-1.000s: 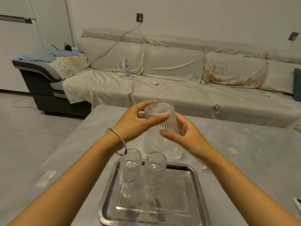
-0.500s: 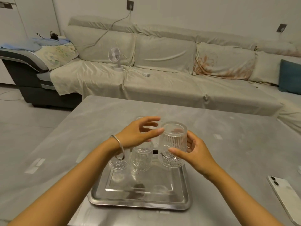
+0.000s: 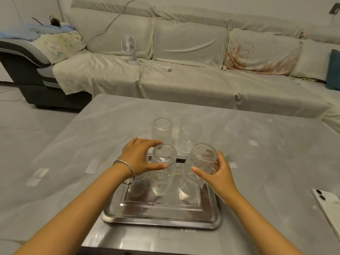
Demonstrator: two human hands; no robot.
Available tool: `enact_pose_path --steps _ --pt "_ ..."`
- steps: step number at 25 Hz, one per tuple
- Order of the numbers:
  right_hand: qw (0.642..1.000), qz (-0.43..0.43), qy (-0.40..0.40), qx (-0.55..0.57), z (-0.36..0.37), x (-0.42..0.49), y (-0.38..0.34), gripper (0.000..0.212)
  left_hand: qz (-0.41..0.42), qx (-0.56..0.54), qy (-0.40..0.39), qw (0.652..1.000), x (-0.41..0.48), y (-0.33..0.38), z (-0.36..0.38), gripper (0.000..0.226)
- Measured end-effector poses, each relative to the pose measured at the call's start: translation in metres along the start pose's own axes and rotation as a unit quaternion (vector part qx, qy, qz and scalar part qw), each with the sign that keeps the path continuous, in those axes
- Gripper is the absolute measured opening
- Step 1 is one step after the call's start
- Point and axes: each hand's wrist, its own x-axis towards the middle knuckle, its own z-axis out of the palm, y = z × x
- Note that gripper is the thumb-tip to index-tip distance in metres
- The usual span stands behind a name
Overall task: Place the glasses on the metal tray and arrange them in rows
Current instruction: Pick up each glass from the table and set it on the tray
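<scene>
Right hand (image 3: 219, 174): I read its fingers (image 3: 197, 170) as wrapped round a clear ribbed glass tumbler (image 3: 199, 163), tilted toward 11 o'clock, its base at or just above the floor of the square, shiny metal tray (image 3: 161, 219) at the 1 o'clock corner; I cannot tell whether it has touched down.

Left hand (image 3: 138, 159): fingers (image 3: 156, 166) curved in a half ring about the rim of a second clear ribbed glass (image 3: 161, 169), upright at 12 o'clock on the tray. Contact looks light, though I cannot say how firm.

Third clear glass (image 3: 137, 178): on the tray at 10 o'clock, mostly hidden under the left wrist and its silver bangle (image 3: 125, 167).

Off the tray, on the grey marbled desk (image 3: 92, 137) beyond its far edge: a tall clear glass (image 3: 162, 131), a wider clear glass (image 3: 189, 137), and a faint third (image 3: 219, 142) toward 1 o'clock, too blurred to describe.

White phone (image 3: 329, 207): on the desk at 3 o'clock, well apart.

Progress, my judgement: the far row is nearly formed with three glasses. About three remain to bring over, and the near half of the tray is bare, leaving room for a second row.
</scene>
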Motion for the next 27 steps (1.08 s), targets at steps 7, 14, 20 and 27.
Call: enact_pose_path --steps 7,14,20,27 --pt "1.000 0.015 -0.004 -0.003 0.009 0.006 0.014 0.072 -0.004 -0.001 0.010 1.000 0.004 -0.004 0.005 0.089" --pt "1.000 0.016 -0.018 -0.003 0.015 0.008 0.019 0.080 -0.001 0.001 0.010 1.000 0.005 -0.004 0.006 0.087" --pt "1.000 0.015 -0.022 -0.007 0.017 0.007 0.020 0.079 -0.006 0.002 0.017 1.000 0.004 -0.002 0.006 0.088" --pt "0.998 0.024 -0.056 -0.022 0.014 0.002 0.011 0.092 0.000 0.005 0.010 1.000 0.003 0.000 0.003 0.087"
